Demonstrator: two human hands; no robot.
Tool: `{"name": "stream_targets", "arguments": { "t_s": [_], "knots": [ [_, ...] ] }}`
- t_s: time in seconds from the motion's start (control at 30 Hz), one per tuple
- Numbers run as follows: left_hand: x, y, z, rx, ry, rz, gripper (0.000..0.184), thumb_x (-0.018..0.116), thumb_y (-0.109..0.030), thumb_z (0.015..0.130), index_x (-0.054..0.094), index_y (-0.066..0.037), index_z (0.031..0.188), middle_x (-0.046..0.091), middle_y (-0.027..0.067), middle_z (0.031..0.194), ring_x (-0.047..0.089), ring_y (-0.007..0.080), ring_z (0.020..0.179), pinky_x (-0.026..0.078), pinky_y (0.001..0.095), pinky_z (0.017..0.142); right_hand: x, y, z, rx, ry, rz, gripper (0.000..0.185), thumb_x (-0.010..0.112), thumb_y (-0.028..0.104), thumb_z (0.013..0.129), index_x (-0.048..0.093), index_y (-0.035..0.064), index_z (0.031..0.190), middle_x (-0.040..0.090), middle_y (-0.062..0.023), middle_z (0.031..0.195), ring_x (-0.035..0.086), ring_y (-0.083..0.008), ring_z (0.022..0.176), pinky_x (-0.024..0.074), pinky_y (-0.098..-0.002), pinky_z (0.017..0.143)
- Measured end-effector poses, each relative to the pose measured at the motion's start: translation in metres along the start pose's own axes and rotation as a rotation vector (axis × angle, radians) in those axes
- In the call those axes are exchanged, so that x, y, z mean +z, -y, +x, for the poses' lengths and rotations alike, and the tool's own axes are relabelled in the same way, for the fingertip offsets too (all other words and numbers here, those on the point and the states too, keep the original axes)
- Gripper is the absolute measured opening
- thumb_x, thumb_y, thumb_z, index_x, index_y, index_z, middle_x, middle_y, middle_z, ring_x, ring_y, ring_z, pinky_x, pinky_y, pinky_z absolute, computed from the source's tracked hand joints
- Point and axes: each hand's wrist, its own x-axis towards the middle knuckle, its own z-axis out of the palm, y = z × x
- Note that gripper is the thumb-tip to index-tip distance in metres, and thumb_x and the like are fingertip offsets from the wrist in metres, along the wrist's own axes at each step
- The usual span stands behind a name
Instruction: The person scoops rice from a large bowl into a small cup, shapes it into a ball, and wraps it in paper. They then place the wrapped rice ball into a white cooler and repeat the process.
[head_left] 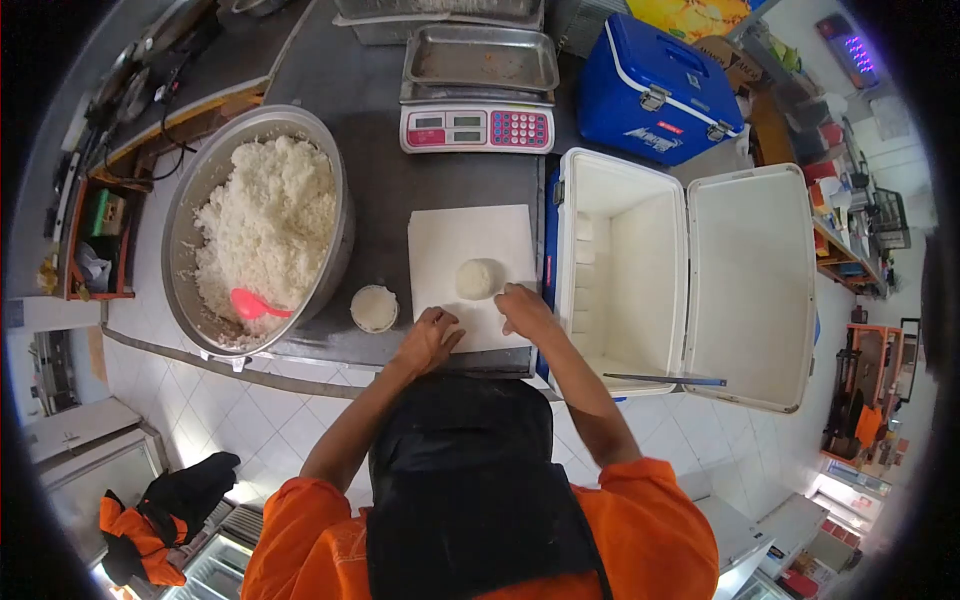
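Where rice [268,205] mounds, 1 pot [344,215] contains it.

Rice mound [476,280] on white paper [440,236], left hand [429,338] and right hand [522,310] nearby

Orange shirt [330,560], short loose sleeves [650,510], black apron [470,520] over the front, bare forearms [585,400]
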Motion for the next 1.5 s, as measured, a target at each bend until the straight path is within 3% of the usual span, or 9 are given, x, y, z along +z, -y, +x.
{"name": "stream_targets", "arguments": {
  "t_s": [0.07, 0.43, 0.63, 0.83, 1.23, 1.3, 1.37, 1.43, 1.5],
  "knots": [
    [0.017, 0.023, 0.003, 0.025, -0.014, 0.038, 0.024, 0.064, -0.020, 0.092, 0.064, 0.002, 0.103, 0.062, 0.0209, 0.102, 0.059, 0.0379, 0.101, 0.050, 0.0445, 0.089, 0.046, -0.037, 0.027, -0.117, -0.051, 0.076, 0.020, 0.073, 0.010, 0.070, 0.057, -0.0003, 0.075, 0.061, -0.0154, 0.089, 0.062, -0.0367, 0.090, 0.0507, -0.0457, 0.080],
    [-0.031, -0.025, 0.020, -0.151, 0.207, 0.209, 0.074, 0.072, -0.054, 0.079, 0.054, 0.001, 0.124, 0.060, 0.0241, 0.115, 0.058, 0.0378, 0.111, 0.046, 0.0468, 0.097, -0.007, -0.044, 0.046, -0.319, 0.314, 0.057, 0.011, 0.067, 0.010, 0.081, 0.069, -0.0006, 0.080, 0.066, -0.0213, 0.091, 0.064, -0.0384, 0.094, 0.0505, -0.0459, 0.086],
    [-0.001, 0.003, 0.005, -0.148, 0.121, 0.287, 0.043, 0.071, -0.024, 0.083, 0.057, 0.000, 0.116, 0.063, 0.0194, 0.105, 0.061, 0.0371, 0.101, 0.050, 0.0463, 0.087, -0.003, -0.042, 0.044, -0.105, 0.380, 0.059, 0.011, 0.065, 0.009, 0.085, 0.068, 0.0011, 0.091, 0.065, -0.0196, 0.096, 0.062, -0.0360, 0.099, 0.0490, -0.0444, 0.088],
    [-0.035, -0.003, 0.029, -0.153, -0.227, -0.159, 0.006, 0.066, -0.006, 0.084, 0.067, -0.001, 0.087, 0.065, 0.0187, 0.086, 0.064, 0.0389, 0.083, 0.052, 0.0452, 0.075, -0.023, 0.017, -0.020, -0.249, -0.291, 0.045, 0.029, 0.066, 0.022, 0.090, 0.065, -0.0002, 0.108, 0.062, -0.0206, 0.097, 0.060, -0.0378, 0.100, 0.0507, -0.0428, 0.085],
    [-0.050, 0.045, 0.111, -0.550, 0.145, -0.052, 0.027, 0.067, -0.015, 0.088, 0.061, 0.001, 0.109, 0.068, 0.0213, 0.103, 0.065, 0.0375, 0.098, 0.052, 0.0409, 0.086, -0.055, -0.022, 0.079, 0.251, 0.111, 0.084, 0.014, 0.064, 0.017, 0.090, 0.072, 0.0061, 0.094, 0.068, -0.0173, 0.110, 0.065, -0.0333, 0.100, 0.0516, -0.0440, 0.084],
    [-0.038, 0.023, 0.098, -0.187, -0.253, 0.406, 0.023, 0.063, -0.011, 0.089, 0.059, 0.002, 0.108, 0.064, 0.0208, 0.103, 0.062, 0.0376, 0.097, 0.051, 0.0437, 0.086, -0.054, -0.012, 0.080, 0.297, -0.005, -0.052, 0.014, 0.065, 0.017, 0.088, 0.073, 0.0074, 0.093, 0.069, -0.0151, 0.107, 0.064, -0.0316, 0.100, 0.0516, -0.0433, 0.084],
    [-0.027, -0.014, 0.086, -0.214, -0.223, -0.118, 0.025, 0.060, -0.007, 0.086, 0.057, 0.002, 0.110, 0.060, 0.0201, 0.106, 0.059, 0.0375, 0.096, 0.050, 0.0477, 0.083, -0.035, -0.018, 0.091, 0.048, -0.548, -0.004, 0.013, 0.067, 0.017, 0.085, 0.075, 0.0100, 0.093, 0.066, -0.0102, 0.104, 0.058, -0.0283, 0.103, 0.0508, -0.0427, 0.084],
    [0.003, -0.022, 0.073, 0.187, -0.173, 0.193, 0.030, 0.060, -0.004, 0.082, 0.056, 0.005, 0.110, 0.058, 0.0214, 0.110, 0.057, 0.0391, 0.103, 0.050, 0.0461, 0.089, -0.026, -0.011, 0.095, 0.024, -0.534, -0.085, 0.012, 0.067, 0.016, 0.083, 0.075, 0.0106, 0.091, 0.063, -0.0085, 0.103, 0.055, -0.0277, 0.104, 0.0500, -0.0422, 0.085],
    [0.012, -0.033, 0.069, 0.146, -0.158, 0.209, 0.041, 0.061, -0.006, 0.084, 0.050, 0.010, 0.120, 0.053, 0.0268, 0.116, 0.053, 0.0435, 0.110, 0.045, 0.0492, 0.097, -0.028, -0.003, 0.095, 0.022, -0.465, -0.150, 0.009, 0.069, 0.016, 0.081, 0.076, 0.0116, 0.084, 0.056, -0.0051, 0.105, 0.050, -0.0269, 0.105, 0.0480, -0.0412, 0.085]
  ]
}}
